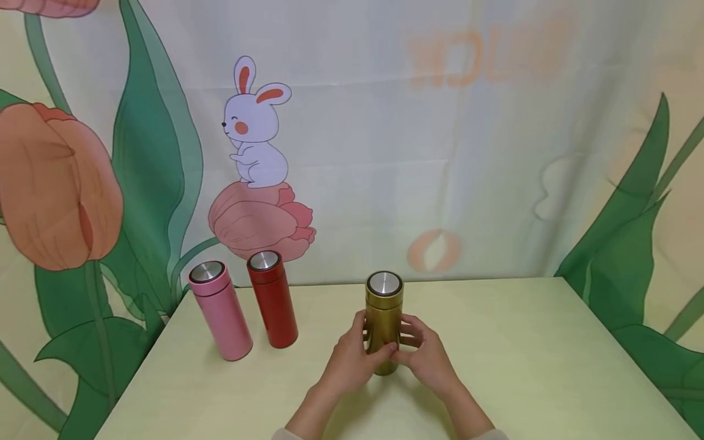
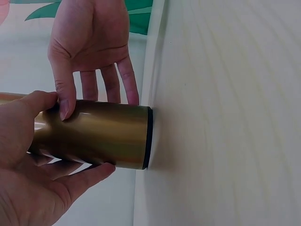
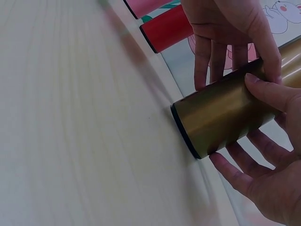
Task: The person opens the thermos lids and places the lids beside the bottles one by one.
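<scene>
Left hand (image 1: 352, 359) and right hand (image 1: 428, 359) share a loosely wrapped grip around the gold vacuum flask (image 1: 384, 321), upright and apparently resting on the table (image 1: 550, 366), right of the red flask (image 1: 274, 311) and pink flask (image 1: 224, 321).

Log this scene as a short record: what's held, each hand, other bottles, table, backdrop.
Held: shiny metallic-looking gold cylindrical bottle, upright
Left hand: grips the bottle's left side
Right hand: grips its right side
Others: pink cylindrical bottle, leftmost; red cylindrical bottle, between pink and gold
Surface: smooth pale yellow table
Backdrop: pale cloth printed with tulips, white rabbit
</scene>
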Demonstrator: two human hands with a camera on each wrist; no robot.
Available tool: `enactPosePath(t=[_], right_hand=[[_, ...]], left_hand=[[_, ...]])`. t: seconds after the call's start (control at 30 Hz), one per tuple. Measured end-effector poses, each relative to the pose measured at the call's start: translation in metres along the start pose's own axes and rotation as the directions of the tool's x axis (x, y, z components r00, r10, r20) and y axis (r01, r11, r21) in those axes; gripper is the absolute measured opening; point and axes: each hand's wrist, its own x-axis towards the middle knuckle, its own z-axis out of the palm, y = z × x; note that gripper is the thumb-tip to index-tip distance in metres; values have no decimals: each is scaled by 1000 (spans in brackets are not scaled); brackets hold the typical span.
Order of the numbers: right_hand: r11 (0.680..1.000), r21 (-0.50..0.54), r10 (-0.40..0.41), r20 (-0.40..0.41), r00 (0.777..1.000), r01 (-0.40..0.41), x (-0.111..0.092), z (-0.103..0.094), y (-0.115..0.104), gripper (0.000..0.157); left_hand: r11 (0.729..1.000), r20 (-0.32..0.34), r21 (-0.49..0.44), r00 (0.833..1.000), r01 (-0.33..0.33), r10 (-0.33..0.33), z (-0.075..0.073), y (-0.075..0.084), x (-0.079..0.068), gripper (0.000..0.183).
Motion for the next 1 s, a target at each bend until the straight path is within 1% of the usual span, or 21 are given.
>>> enactPosePath(t=[0.23, 0.4, 0.53, 0.73, 0.8, 1.0], right_hand=[[998, -56, -21, -33, 999, 19, -3, 3, -4, 69], [988, -152, -40, -53, 998, 32, -5, 9, -6, 66], [977, -212, -33, -62, 998, 19, -7, 12, -7, 67], [973, -231, -20, -62, 998, 5, -9, 14, -9, 69], [970, -243, -27, -60, 998, 12, -9, 14, -10, 70], [964, -264, -40, -54, 998, 24, -10, 14, -12, 72]], left_hand=[[1000, -27, 15, 1000, 8, -8, 4, 1, 0, 74], [1000, -54, -7, 998, 20, -20, 8, 0, 1, 73], [999, -71, -27, 997, 40, -41, 12, -3, 1, 76], [997, -88, -52, 994, 55, -60, 13, -2, 0, 76], [997, -88, -58, 994, 57, -62, 13, -2, 0, 75], [997, -81, -53, 995, 49, -54, 13, -2, 2, 70]])
